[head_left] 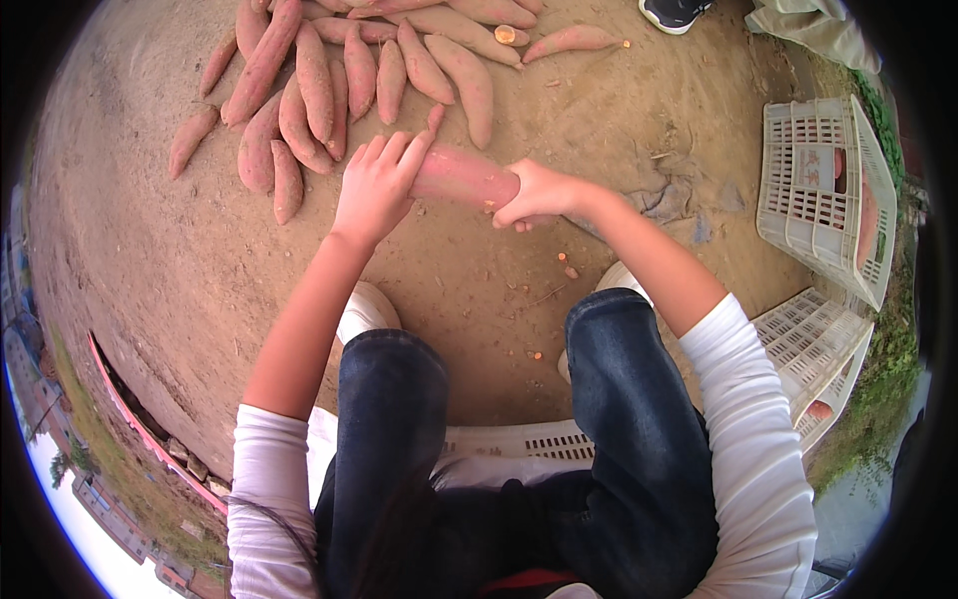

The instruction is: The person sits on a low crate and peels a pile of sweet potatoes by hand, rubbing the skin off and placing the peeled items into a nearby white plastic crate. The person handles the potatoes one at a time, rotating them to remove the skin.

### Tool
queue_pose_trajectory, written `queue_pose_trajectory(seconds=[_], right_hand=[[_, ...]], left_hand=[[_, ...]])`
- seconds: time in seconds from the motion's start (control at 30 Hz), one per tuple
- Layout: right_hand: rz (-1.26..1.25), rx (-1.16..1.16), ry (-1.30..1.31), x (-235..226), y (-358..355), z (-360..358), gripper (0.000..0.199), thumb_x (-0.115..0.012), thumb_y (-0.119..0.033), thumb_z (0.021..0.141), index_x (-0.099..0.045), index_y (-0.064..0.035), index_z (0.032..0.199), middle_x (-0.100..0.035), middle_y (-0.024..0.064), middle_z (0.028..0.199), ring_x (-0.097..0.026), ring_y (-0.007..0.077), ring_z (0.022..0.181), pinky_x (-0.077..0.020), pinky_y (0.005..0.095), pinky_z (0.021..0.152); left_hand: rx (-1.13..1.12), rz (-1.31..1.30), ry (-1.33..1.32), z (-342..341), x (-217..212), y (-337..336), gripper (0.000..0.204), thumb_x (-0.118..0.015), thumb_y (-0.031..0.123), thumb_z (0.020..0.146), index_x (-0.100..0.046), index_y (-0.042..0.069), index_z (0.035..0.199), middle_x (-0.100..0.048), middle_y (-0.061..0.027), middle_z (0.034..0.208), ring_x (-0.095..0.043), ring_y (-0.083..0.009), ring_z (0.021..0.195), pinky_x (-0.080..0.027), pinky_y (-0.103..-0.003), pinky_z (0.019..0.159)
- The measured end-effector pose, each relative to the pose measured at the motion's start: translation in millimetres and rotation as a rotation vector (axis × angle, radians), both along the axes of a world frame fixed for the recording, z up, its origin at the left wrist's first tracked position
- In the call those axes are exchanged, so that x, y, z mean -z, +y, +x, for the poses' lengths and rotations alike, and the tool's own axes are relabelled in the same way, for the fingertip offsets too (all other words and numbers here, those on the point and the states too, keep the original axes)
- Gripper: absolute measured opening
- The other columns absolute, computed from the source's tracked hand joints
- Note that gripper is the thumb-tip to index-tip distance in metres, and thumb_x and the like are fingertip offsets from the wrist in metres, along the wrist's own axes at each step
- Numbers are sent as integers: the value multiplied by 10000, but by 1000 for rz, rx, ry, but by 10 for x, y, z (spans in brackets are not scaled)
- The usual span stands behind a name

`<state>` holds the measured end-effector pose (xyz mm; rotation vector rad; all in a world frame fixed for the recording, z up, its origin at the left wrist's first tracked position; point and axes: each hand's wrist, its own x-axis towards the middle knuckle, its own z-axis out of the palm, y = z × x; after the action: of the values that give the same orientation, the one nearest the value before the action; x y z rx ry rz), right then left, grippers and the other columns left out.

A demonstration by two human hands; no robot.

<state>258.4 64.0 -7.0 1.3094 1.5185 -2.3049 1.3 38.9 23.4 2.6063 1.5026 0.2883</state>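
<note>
Above the ground, in front of my knees, I hold a thick reddish sweet potato (464, 178) level in both hands. My left hand (377, 185) is closed round its left end, fingers over the top. My right hand (539, 195) grips the right end, its thumb along the near side. A thin reddish tip sticks up beside my left fingers; whether it belongs to the held sweet potato, I cannot tell. Just beyond my hands lies a pile of sweet potatoes (314, 90). One of them at the far right shows an orange cut end.
White plastic crates (808, 215) with reddish items inside stand at the right. A crumpled grey cloth (664, 195) lies on the dirt. Small orange-ended bits (562, 257) are scattered between my feet. Another person's dark shoe (674, 12) shows at the top right.
</note>
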Motion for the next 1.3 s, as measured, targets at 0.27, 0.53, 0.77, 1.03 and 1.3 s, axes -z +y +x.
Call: queue_pose_trajectory(seconds=[0.27,0.53,0.77,1.03,1.3], right_hand=[[1650,-273,-152,-153,76,-78,258,-733,-114,660,-595,-104,877,-605,27,801,-635,192,755,-497,322,630],[1818,-416,-99,-99,134,-62,299,-737,-117,651,-602,-97,917,-569,40,774,-614,219,736,-505,351,647],[245,-366,-58,110,-68,-126,465,-763,-130,650,-582,-4,1059,-692,137,858,-689,245,727,-549,376,680],[986,-107,-419,-31,-48,-94,484,-744,-77,686,-574,-60,1138,-673,93,879,-681,270,786,-545,393,683],[1896,-132,-222,-263,269,7,519,-717,-71,630,-625,-106,1139,-635,35,889,-638,244,822,-511,362,701]], left_hand=[[-69,-1071,-245,-344,-10,113,499,-799,188,585,-677,50,1049,-723,-162,911,-697,-290,858,-551,-360,799],[-140,-1153,-390,-296,220,-275,490,-799,169,617,-662,63,1075,-677,-96,898,-661,-250,828,-556,-364,737],[142,130,91,-68,76,-182,369,-682,87,736,-626,115,1099,-603,-27,956,-595,-229,858,-499,-351,758],[-182,-247,97,129,-44,0,442,-734,77,697,-608,74,1121,-632,-47,886,-626,-215,785,-521,-342,719],[-295,-1762,-1042,-55,-189,110,346,-769,140,753,-615,11,1035,-650,-54,885,-635,-134,778,-534,-292,660]])
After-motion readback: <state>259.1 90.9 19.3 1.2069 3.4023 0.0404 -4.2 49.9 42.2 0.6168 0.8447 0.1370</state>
